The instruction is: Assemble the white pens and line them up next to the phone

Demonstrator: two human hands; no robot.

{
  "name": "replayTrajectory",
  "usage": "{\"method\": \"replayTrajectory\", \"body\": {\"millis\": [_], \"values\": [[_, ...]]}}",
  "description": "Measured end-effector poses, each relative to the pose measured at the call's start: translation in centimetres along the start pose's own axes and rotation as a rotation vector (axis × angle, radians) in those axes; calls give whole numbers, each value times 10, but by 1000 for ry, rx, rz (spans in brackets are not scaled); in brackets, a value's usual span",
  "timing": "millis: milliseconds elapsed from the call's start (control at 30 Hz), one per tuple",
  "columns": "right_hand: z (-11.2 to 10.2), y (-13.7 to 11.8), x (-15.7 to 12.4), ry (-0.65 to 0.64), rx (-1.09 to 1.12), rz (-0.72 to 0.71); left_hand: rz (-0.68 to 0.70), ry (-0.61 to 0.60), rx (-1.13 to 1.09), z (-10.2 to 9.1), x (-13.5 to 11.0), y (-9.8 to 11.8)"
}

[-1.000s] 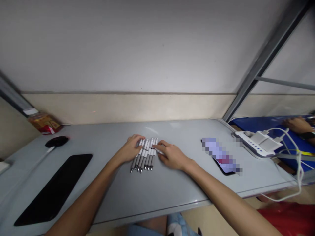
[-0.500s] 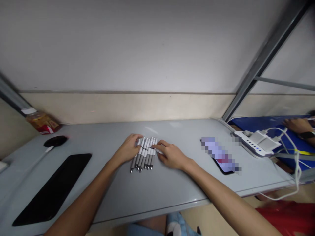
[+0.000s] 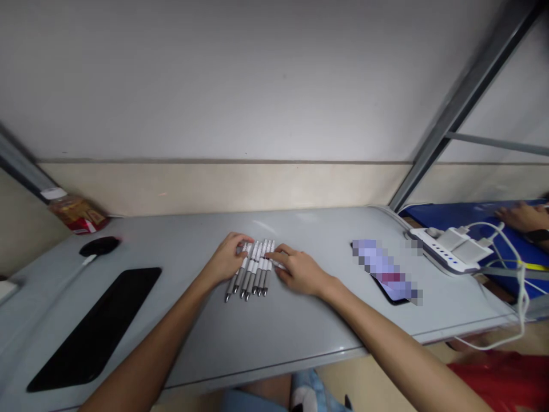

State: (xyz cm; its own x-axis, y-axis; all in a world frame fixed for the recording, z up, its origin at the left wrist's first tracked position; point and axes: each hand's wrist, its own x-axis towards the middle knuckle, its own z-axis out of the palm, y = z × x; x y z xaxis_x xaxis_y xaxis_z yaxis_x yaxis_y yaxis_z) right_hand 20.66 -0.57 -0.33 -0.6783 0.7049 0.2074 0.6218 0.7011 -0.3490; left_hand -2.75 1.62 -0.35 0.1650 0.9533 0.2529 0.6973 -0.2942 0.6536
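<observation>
Several white-and-grey pens [image 3: 253, 272] lie side by side in a tight row on the grey table [image 3: 274, 332], tips pointing toward me. My left hand [image 3: 226, 258] rests on the row's left side, fingers curled over the upper ends of the pens. My right hand [image 3: 299, 270] lies against the row's right side, its index finger stretched out and touching the rightmost pens. Neither hand has lifted a pen off the table.
A phone [image 3: 388, 276] lies to the right, with a white power strip [image 3: 446, 250] and cables beyond it. A black pad [image 3: 96, 323] and a black spoon-like object [image 3: 98, 246] sit at left, a bottle [image 3: 75, 213] by the wall. Another person's hand [image 3: 521, 217] rests at far right.
My left hand's fingers have shifted slightly over the pens' upper ends, and the leftmost pen angles out a little more. My right hand has stayed put.
</observation>
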Motion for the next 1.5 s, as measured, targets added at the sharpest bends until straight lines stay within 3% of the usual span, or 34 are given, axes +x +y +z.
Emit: {"method": "replayTrajectory", "body": {"millis": [367,567,733,867,1067,1167,1500], "values": [[-1,-1,-1,24,26,-8,-17,-4,-19,2,-4,10],[-9,1,1,93,205,24,-4,20,64,1,-2,8],[-18,9,4,244,454,191,23,34,138,1,-1,7],[-18,17,3,242,613,323,98,80,186,6,-2,10],[-9,13,5,159,618,157,184,7,264,25,-4,17],[-5,10,8,157,592,142,193,-27,306,31,-5,21],[-1,12,8,105,595,22,122,-68,410,26,-10,29]]}}
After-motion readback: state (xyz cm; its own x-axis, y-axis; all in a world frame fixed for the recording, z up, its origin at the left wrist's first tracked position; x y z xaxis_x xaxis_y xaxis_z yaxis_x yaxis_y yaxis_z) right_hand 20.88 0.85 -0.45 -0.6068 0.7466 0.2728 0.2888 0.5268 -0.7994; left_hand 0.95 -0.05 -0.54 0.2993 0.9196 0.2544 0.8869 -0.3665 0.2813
